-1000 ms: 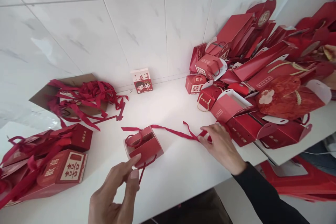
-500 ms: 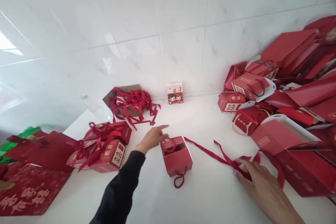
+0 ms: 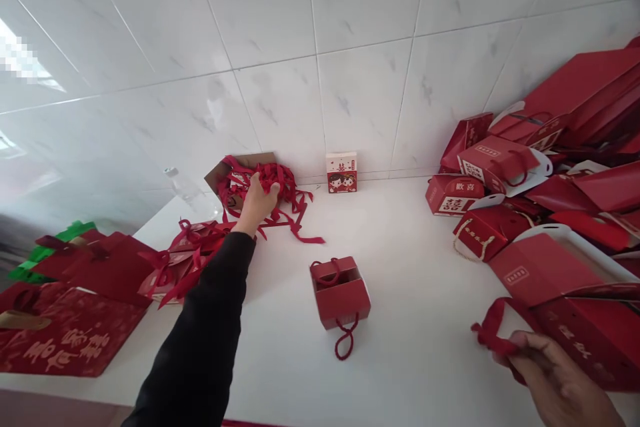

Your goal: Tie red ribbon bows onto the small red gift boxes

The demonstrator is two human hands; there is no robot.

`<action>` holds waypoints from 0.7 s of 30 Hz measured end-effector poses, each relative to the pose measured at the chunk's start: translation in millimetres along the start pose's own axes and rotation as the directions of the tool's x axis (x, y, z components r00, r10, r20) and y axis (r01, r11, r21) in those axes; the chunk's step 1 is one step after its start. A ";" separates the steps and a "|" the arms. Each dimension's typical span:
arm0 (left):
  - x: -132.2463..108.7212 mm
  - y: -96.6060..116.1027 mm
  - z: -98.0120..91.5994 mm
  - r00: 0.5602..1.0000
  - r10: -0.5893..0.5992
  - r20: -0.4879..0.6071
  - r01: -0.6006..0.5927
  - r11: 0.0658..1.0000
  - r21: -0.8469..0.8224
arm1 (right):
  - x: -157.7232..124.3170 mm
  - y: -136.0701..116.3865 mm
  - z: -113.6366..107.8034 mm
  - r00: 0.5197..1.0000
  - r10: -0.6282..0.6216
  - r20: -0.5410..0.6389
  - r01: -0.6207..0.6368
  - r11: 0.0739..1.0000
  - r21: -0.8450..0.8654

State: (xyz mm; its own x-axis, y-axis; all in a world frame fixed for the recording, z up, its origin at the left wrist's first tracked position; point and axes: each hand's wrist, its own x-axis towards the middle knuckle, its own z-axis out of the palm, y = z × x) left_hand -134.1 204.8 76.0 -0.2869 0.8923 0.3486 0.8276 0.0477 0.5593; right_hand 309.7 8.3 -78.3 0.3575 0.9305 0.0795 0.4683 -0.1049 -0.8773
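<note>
My left hand (image 3: 256, 202) reaches far across the white table (image 3: 400, 347) and rests on a tangle of red ribbons (image 3: 270, 183) piled on a piece of brown cardboard (image 3: 220, 173) by the wall. My right hand (image 3: 555, 380), at the lower right, holds a bunched-up red ribbon (image 3: 493, 333). Between the hands stands a small open red gift box (image 3: 341, 293) with red cord handles, touched by neither hand.
A heap of red gift boxes and bags (image 3: 540, 187) fills the right side. More red boxes with ribbons (image 3: 180, 260) and flat red bags (image 3: 65, 340) lie at the left. A small red-and-white box (image 3: 342, 172) stands against the tiled wall.
My left hand has moved from beside the small open box out to the ribbon pile. My right hand has pulled the long ribbon off the table and gathered it up.
</note>
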 end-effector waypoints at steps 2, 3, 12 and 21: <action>-24.4 10.7 -4.7 0.996 0.033 0.080 -0.030 0.999 -0.044 | -0.6 -12.6 6.2 0.998 -0.003 0.059 -0.005 0.991 0.136; -43.2 16.5 -5.1 0.987 0.068 0.148 -0.058 0.996 -0.070 | -0.7 -18.7 9.6 0.996 0.009 0.093 -0.025 0.985 0.172; -156.0 42.0 -16.8 0.814 0.204 0.544 -0.144 0.978 -0.151 | -19.0 -84.8 36.7 0.943 0.094 0.319 -0.141 0.982 0.126; -171.4 58.9 -22.9 0.717 0.196 0.669 -0.040 0.969 -0.242 | -50.3 -138.7 59.4 0.833 0.046 0.552 -0.142 0.981 0.132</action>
State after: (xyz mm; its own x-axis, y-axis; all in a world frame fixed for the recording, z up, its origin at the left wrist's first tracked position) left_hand -47.2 44.4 66.5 0.2798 0.9492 -0.1438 0.6969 -0.0978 0.7105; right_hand 178.8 -3.1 11.3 -0.1264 0.9636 -0.2357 0.3014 -0.1891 -0.9346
